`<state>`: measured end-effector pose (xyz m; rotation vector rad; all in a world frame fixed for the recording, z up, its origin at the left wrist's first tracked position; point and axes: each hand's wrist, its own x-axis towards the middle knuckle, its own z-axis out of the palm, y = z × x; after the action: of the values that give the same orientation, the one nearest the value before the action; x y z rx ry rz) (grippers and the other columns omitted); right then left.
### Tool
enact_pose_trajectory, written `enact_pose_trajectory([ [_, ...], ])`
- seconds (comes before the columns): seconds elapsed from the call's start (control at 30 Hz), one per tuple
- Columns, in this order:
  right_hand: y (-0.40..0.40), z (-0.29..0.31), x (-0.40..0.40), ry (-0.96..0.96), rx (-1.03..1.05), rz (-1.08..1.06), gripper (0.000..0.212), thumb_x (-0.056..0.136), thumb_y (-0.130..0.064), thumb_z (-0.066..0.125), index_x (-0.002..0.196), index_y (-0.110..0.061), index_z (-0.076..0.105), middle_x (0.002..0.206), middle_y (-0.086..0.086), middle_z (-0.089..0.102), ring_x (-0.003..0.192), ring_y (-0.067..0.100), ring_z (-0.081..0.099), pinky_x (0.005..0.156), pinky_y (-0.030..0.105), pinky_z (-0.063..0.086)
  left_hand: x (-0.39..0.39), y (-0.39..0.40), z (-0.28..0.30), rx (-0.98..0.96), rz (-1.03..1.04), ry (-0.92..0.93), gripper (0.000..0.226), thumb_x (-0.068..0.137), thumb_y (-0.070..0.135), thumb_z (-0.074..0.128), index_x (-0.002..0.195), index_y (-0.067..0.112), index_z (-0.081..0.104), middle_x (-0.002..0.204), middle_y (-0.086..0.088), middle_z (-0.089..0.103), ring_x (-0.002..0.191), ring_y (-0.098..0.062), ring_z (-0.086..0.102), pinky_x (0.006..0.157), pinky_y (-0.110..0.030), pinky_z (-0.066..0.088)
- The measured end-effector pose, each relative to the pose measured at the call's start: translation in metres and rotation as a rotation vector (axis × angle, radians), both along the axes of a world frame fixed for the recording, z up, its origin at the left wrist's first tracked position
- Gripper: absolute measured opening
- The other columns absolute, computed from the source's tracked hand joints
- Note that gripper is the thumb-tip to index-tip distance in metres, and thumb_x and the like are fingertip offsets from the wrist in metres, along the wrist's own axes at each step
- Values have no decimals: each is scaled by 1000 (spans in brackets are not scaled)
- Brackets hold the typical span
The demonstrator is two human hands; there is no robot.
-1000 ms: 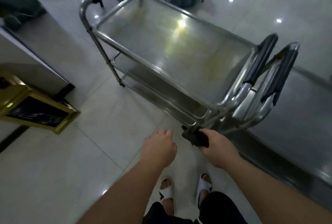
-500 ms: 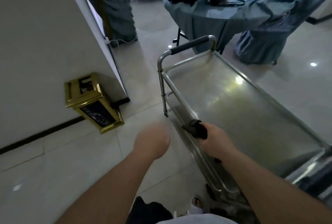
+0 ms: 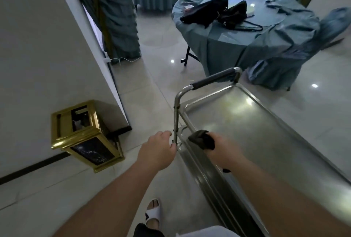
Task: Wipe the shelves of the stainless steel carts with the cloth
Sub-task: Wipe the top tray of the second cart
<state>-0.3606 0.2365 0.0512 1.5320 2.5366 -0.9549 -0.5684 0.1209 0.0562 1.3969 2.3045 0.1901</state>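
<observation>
Now R hand (image 3: 221, 149) grips dark crumpled cloth (image 3: 202, 139) on shiny cart (image 3: 266, 134) rim; L hand (image 3: 157, 150) curls round upright.

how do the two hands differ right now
The right hand grips a dark cloth bunched at the near rim of the cart's top shelf; the left hand holds no cloth. The left hand is at the cart's upright corner post, fingers curled by it, outside the shelf, while the right hand lies over the shelf edge. Both are bare and reach forward at about the same height.
</observation>
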Motion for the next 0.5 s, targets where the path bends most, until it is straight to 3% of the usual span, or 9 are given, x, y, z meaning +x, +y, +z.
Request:
enact_pose_trajectory([
  [0.23, 62, 12, -60, 44, -72, -230, 48, 93, -29, 71, 139, -31, 59, 121, 1, 70, 105, 24, 67, 92, 43, 57, -91, 98, 4, -17, -167, 5, 46, 105, 43, 45, 147, 25, 50, 148, -1, 54, 135, -27, 50, 110, -44, 44],
  [0.5, 122, -19, -66, 72, -160, -355, 48, 93, -31, 70, 140, -31, 60, 124, -2, 70, 109, 21, 65, 89, 33, 52, -100, 191, -12, -71, -297, 42, 41, 107, 46, 39, 140, 26, 53, 142, 2, 58, 130, -26, 54, 103, -42, 45],
])
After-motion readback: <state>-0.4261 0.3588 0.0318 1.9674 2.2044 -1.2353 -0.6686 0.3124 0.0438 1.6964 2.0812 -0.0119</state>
